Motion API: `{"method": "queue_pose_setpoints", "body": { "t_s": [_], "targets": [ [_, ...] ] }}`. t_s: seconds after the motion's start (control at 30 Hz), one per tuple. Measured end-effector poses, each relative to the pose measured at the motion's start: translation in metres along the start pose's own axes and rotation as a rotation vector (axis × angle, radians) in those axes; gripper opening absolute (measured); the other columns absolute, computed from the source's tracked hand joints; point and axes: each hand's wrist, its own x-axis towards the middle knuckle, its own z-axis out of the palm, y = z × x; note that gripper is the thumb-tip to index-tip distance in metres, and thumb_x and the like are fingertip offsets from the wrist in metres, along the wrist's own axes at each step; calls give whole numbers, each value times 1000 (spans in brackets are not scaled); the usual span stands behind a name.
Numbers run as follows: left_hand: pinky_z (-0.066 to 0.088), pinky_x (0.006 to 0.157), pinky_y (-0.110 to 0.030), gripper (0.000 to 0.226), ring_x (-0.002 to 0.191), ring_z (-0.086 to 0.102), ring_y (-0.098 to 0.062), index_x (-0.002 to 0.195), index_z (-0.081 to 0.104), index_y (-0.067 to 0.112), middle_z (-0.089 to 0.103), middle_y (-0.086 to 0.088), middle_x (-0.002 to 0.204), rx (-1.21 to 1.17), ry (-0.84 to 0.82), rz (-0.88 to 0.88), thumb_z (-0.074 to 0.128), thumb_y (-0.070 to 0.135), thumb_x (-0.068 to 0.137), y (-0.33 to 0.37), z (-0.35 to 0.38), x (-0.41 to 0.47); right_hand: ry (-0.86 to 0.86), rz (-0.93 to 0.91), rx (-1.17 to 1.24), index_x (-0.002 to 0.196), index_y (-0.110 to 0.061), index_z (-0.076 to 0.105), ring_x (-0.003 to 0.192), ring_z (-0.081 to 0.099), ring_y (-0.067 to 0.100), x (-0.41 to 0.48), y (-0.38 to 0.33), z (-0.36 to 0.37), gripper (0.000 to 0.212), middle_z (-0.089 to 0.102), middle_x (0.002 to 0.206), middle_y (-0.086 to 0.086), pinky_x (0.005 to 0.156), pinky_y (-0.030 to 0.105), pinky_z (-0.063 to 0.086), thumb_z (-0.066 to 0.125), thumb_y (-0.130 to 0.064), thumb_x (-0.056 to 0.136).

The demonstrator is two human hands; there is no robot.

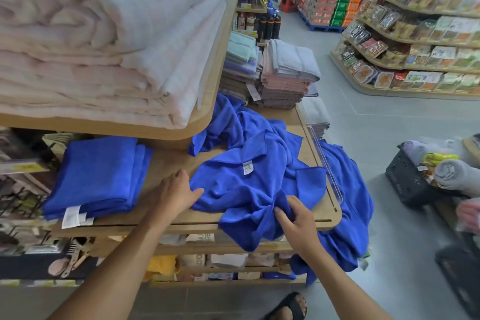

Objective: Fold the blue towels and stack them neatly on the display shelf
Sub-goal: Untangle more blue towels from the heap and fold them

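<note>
Black slide sandal [293, 305] is cut off at bottom edge. L hand [176, 191] is laid flat on light wooden display shelf [166, 163], fingers straight and spread, thumb touching crumpled royal-blue microfibre towels [246, 184]. R hand [296, 218] is curled, w/ a bunched fold of that heap pinched betw. thumb and fingers; fingertips are buried in cloth. Part of heap is draped over shelf's front and right edges. Folded blue towel stack [96, 174] is set at shelf's left, its back hidden under upper tier.

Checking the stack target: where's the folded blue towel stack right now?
In the head view, the folded blue towel stack sits on the left of the wooden display shelf, just left of the left hand and the unfolded blue towels.
</note>
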Motion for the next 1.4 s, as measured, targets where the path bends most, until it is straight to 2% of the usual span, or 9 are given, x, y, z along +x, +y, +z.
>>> {"method": "queue_pose_setpoints", "body": {
  "t_s": [0.13, 0.27, 0.43, 0.77, 0.97, 1.07, 1.17, 1.27, 1.4],
  "targets": [
    [44, 65, -29, 20, 75, 58, -20, 71, 59, 16, 61, 2, 71, -418, -146, 99, 75, 23, 83, 4, -12, 11, -20, 43, 102, 88, -30, 69, 88, 64, 15, -4, -8, -4, 24, 62, 102, -11, 74, 35, 53, 64, -10, 99],
    [49, 66, -26, 21, 78, 62, -18, 79, 68, 18, 69, -4, 81, -1403, -188, 111, 71, -1, 87, 27, -37, -3, 29, -206, -105, 84, -24, 73, 114, 58, 15, -3, -48, -20, 14, 61, 117, -16, 96, 30, 43, 63, -25, 94],
    [61, 75, -27, 36, 91, 72, -18, 114, 66, 10, 74, -9, 105, -1795, -332, 254, 73, 7, 79, 64, -67, -26, -190, -337, -9, 82, -36, 61, 64, 52, 6, 17, -133, -36, 22, 55, 70, -15, 60, 22, 40, 53, -34, 102],
    [49, 82, -41, 33, 89, 63, -34, 101, 73, -3, 66, -26, 101, -1676, -475, 392, 73, 28, 89, 92, -86, -63, -38, -252, 56, 83, -27, 64, 63, 59, 18, 52, -178, -24, 17, 66, 74, -10, 59, 40, 51, 81, -29, 87],
    [45, 96, -45, 50, 110, 61, -34, 109, 72, -1, 67, -24, 116, -1560, -453, 469, 58, 45, 95, 87, -93, -83, 32, -213, -40, 78, -32, 61, 56, 55, 13, 56, -174, -25, 18, 66, 71, -10, 52, 29, 47, 75, -44, 81],
    [44, 108, -46, 33, 122, 63, -28, 119, 70, 3, 71, -11, 123, -1208, -220, 694, 50, 25, 105, 84, -92, -92, 21, -249, -127, 84, -38, 56, 61, 59, 10, 60, -172, -29, 21, 63, 90, -15, 54, 18, 43, 73, -48, 77],
    [49, 93, -36, 27, 102, 66, -10, 111, 71, 12, 74, 11, 104, -1039, -100, 686, 44, 15, 108, 83, -97, -101, -113, -304, -91, 86, -37, 53, 62, 62, 13, 65, -170, -37, 28, 62, 111, -21, 58, 21, 49, 75, -50, 75],
    [50, 83, -44, 30, 91, 64, -28, 103, 68, 12, 71, -8, 93, -883, -3, 677, 41, 25, 109, 83, -105, -111, -231, -288, -27, 76, -32, 55, 53, 55, 9, 67, -168, -48, 29, 69, 82, -15, 55, 33, 48, 77, -51, 75],
    [41, 63, -32, 30, 67, 50, -14, 83, 53, 19, 51, 0, 71, -670, 223, 764, 43, 33, 108, 98, -132, -126, -248, -387, -45, 73, -25, 58, 59, 52, 11, 72, -178, -72, 27, 58, 63, -9, 58, 29, 44, 74, -47, 77]
  ]
}}
